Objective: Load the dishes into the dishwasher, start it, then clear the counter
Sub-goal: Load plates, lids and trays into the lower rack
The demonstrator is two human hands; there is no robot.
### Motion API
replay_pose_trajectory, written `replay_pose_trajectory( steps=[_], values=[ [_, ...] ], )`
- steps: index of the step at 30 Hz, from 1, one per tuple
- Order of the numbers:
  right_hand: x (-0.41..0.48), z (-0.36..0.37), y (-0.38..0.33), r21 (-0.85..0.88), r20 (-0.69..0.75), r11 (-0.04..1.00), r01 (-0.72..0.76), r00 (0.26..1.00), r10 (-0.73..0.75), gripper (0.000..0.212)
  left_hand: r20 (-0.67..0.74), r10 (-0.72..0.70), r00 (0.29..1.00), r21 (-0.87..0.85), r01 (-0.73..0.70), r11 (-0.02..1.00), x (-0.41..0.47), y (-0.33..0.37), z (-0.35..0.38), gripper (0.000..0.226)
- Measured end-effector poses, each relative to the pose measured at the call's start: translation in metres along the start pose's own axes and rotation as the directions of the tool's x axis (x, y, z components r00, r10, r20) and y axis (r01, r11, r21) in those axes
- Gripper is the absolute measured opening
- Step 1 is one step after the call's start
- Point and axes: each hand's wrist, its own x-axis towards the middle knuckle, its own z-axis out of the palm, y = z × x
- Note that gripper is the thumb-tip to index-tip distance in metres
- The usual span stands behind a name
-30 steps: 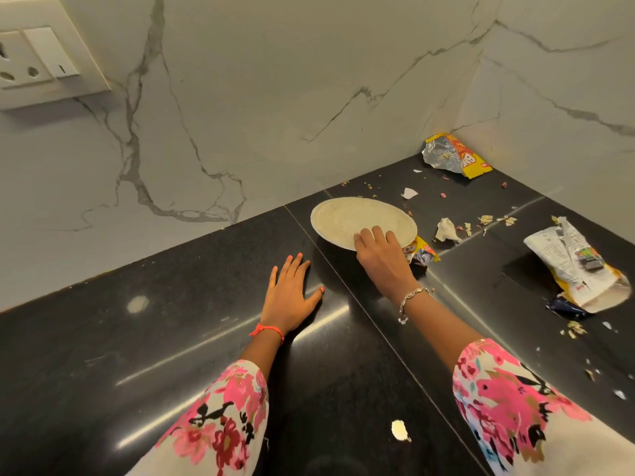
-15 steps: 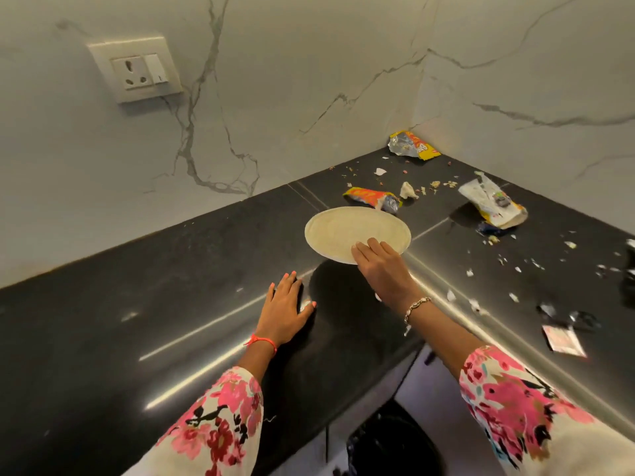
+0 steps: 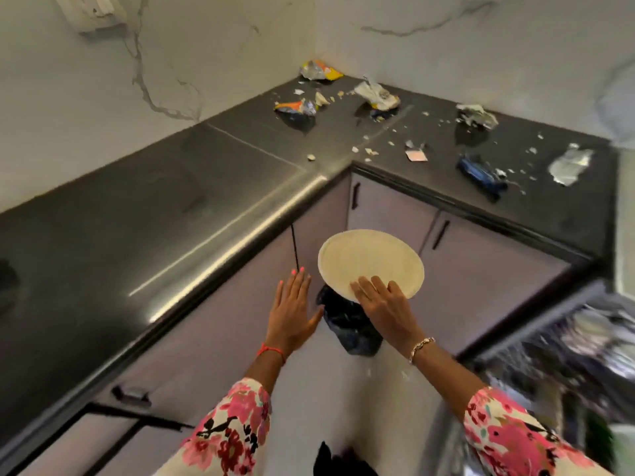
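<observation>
The plate (image 3: 369,261) is held in the air by the right hand (image 3: 385,302). It is gripped at its near rim with the fingers laid over the top; the thumb is hidden beneath. It is carried almost level, in front of the corner cupboards (image 3: 388,207) and above a black bag (image 3: 347,324) on the floor, clear of the counter (image 3: 171,207). The left hand (image 3: 292,310) is open with straight fingers, and nothing is held in it.

The step in hand is judged to be the carrying of the plate to the dishwasher rack (image 3: 567,345), which is seen blurred at the lower right and seems partly filled. Since only one edge is held, a firm pinch is called for, and the free hand may well be brought under the far rim. A free slot should be found before the plate is turned on edge and lowered.

Half a second ago the plate was lying on the counter under the right hand, and the left hand was pressed flat beside it. Both have since been lifted away. The wrappers (image 3: 376,96) and crumbs are left on the counter.
</observation>
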Motion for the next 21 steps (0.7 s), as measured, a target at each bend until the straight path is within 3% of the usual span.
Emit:
replay_pose_trajectory(
  steps=[6,10,16,21],
  values=[
    [-0.159,-0.034,-0.037,-0.010,0.245,0.994,-0.112,0.963,0.111,0.061,0.173,0.090,0.981,-0.078,-0.077,0.994,-0.100,0.076,0.052,0.077],
    [-0.260,-0.051,-0.052,0.010,0.382,0.967,-0.256,0.894,0.233,0.066,0.321,0.182,0.930,-0.057,-0.172,0.983,-0.155,0.134,0.084,0.070],
    [-0.380,-0.077,-0.052,0.044,0.544,0.899,-0.436,0.765,0.345,0.068,0.372,0.250,0.894,-0.140,-0.212,0.967,-0.218,0.227,0.121,0.077],
    [-0.441,-0.090,-0.027,0.063,0.570,0.803,-0.592,0.682,0.458,0.059,0.403,0.314,0.860,-0.164,-0.270,0.949,-0.247,0.288,0.150,0.080]
  ],
)
